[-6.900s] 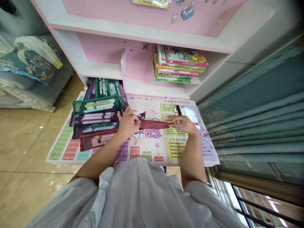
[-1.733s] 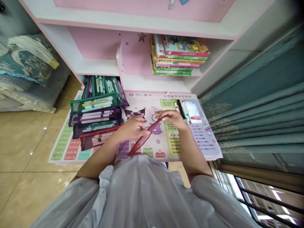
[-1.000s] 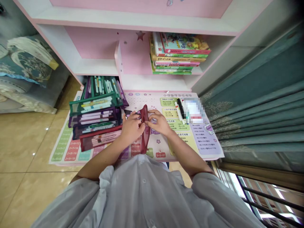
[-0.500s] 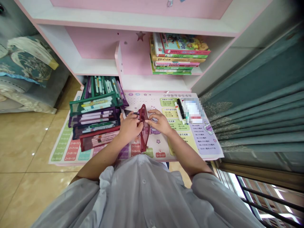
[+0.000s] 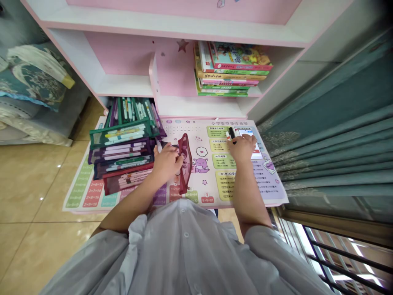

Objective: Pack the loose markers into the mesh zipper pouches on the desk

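A dark red mesh zip pouch [image 5: 185, 174] lies lengthwise on the desk in front of me, its zipped edge to the right. My left hand [image 5: 168, 164] holds the pouch by its left side, thumb and fingers on the mesh. Farther right, my right hand [image 5: 244, 148] reaches over a few markers, fingers apart and curved downward. A black marker [image 5: 231, 133] and a white marker with a red band [image 5: 228, 136] stick out beyond its thumb side. Whether the fingertips touch them I cannot tell. Partly under that hand lies a phone [image 5: 256, 155] with a lit screen.
Left of the pouch, several mesh pouches of markers overlap in a pile, with a red one [image 5: 112, 184] nearest me. A printed mat [image 5: 215, 196] covers the desk. Books [image 5: 230, 78] are stacked on the pink shelf behind. A teal curtain [image 5: 331, 123] hangs at the right.
My right hand has left the pouch and moved right to the markers beside the phone. My left hand stays on the pouch, which has barely shifted.
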`<act>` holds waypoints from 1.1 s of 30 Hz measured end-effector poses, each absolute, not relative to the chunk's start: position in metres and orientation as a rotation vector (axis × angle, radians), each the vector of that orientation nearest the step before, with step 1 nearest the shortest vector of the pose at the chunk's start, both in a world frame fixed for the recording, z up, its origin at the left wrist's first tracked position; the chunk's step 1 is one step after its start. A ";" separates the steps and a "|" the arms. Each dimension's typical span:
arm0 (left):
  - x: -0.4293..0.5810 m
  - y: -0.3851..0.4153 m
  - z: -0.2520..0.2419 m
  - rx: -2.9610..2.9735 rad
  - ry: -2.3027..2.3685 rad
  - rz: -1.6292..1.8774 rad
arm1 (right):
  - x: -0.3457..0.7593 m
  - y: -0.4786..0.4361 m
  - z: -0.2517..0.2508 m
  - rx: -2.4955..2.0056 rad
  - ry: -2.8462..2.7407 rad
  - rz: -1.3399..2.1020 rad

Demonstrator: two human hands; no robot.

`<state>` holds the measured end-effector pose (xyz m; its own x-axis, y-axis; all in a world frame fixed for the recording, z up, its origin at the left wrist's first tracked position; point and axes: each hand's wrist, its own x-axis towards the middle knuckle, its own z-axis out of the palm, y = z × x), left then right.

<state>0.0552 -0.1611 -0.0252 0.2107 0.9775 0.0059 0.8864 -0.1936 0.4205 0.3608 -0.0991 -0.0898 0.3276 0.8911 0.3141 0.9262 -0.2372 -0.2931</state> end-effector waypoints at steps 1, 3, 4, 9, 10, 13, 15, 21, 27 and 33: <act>0.055 -0.161 -0.024 2.163 1.748 0.379 | 0.361 -0.098 -0.092 -2.209 -1.585 -0.112; 0.054 -0.160 -0.022 2.164 1.748 0.363 | 0.360 -0.095 -0.095 -2.274 -1.539 -0.097; 0.054 -0.160 -0.021 2.165 1.746 0.357 | 0.359 -0.094 -0.096 -2.306 -1.532 -0.093; 0.053 -0.160 -0.018 2.156 1.743 0.329 | 0.359 -0.087 -0.097 -2.439 -1.526 -0.027; 0.053 -0.160 -0.018 2.156 1.743 0.328 | 0.360 -0.086 -0.098 -2.454 -1.542 -0.005; 0.052 -0.160 -0.018 2.165 1.744 0.326 | 0.362 -0.083 -0.102 -2.466 -1.595 0.048; 0.051 -0.160 -0.019 2.172 1.743 0.321 | 0.362 -0.082 -0.104 -2.417 -1.618 0.053; 0.051 -0.160 -0.018 2.167 1.740 0.306 | 0.349 -0.084 -0.101 -2.320 -1.667 0.046; 0.051 -0.159 -0.019 2.170 1.752 0.290 | 0.324 -0.098 -0.078 -2.033 -1.624 0.059; 0.051 -0.159 -0.021 2.182 1.748 0.285 | 0.269 -0.127 -0.052 -1.623 -1.612 0.421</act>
<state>0.0513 -0.1588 -0.0212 0.2276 0.9725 -0.0491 0.9066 -0.1932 0.3752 0.2692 -0.1272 -0.0521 0.1353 0.9468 0.2918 0.6836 0.1240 -0.7192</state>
